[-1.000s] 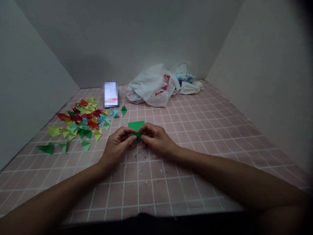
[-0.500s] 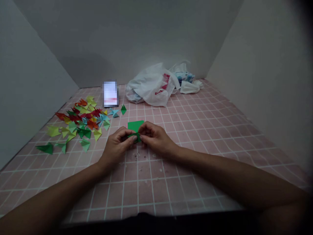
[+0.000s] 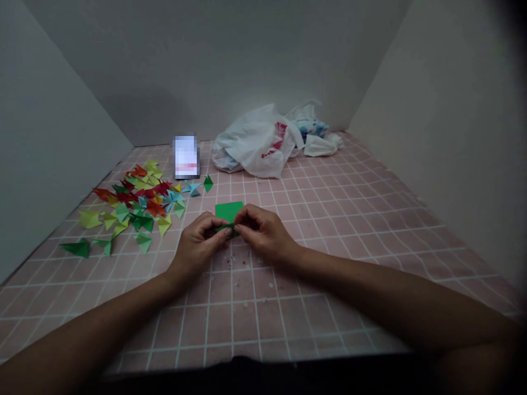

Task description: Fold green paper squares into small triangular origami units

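Observation:
Between my two hands is a small folded piece of green paper (image 3: 235, 233), partly covered by the fingertips. My left hand (image 3: 203, 233) pinches its left side between thumb and forefinger. On the right side, my right hand (image 3: 261, 230) closes thumb and fingers on the same piece. Just behind the hands lies a flat green paper square (image 3: 229, 210), with a bit of pink showing at its left edge. Many folded paper cranes (image 3: 142, 221) in green, yellow, red, orange and blue are spread to the left of my left hand.
A lit phone (image 3: 186, 157), its screen blurred, stands upright behind the cranes. One dark green folded piece (image 3: 208, 183) sits apart near it. White plastic bags (image 3: 259, 142) and a blue-patterned packet (image 3: 312, 129) rest by the back wall. Pink checked cloth (image 3: 349, 236) covers the table.
The fingers of my right hand have shifted slightly on the folded green paper, and less of that paper shows. Everything else stays in place.

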Motion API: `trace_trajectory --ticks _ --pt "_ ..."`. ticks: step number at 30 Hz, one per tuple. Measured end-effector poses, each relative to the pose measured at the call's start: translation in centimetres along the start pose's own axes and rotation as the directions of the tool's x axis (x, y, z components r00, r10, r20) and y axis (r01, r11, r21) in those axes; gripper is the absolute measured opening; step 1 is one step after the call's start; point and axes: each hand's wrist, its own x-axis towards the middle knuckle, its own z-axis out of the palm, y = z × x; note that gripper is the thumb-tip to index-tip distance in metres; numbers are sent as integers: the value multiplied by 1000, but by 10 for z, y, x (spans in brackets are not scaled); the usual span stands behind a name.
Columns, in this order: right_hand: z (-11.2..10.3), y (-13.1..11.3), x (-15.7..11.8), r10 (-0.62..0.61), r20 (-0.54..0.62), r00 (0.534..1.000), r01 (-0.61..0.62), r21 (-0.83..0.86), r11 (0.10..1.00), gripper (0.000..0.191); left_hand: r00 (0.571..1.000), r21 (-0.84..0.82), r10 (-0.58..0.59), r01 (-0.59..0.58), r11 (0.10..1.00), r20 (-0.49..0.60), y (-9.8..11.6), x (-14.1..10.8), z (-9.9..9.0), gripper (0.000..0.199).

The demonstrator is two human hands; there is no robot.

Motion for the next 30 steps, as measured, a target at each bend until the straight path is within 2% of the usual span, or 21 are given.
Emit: trace_trajectory --ticks 5,9,14,20,30 --pt "0 -1 0 19 -2 1000 -19 10 1000 5 1000 -20 12 -12 1000 -8 2 0 0 5" --pt "-1 -2 0 30 -3 1000 -30 45 999 6 999 -112 -43 43 993 -3 4 0 2 7" --pt "-1 -4 1 53 6 999 -53 62 997 6 998 -127 -59 58 990 -2 3 -1 2 7" --pt "0 -5 1 118 16 993 -119 104 987 6 988 -236 -154 157 959 33 2 -3 3 18" --pt "-2 -8 2 273 103 956 -291 285 913 7 998 -162 -56 57 985 7 3 -3 2 13"
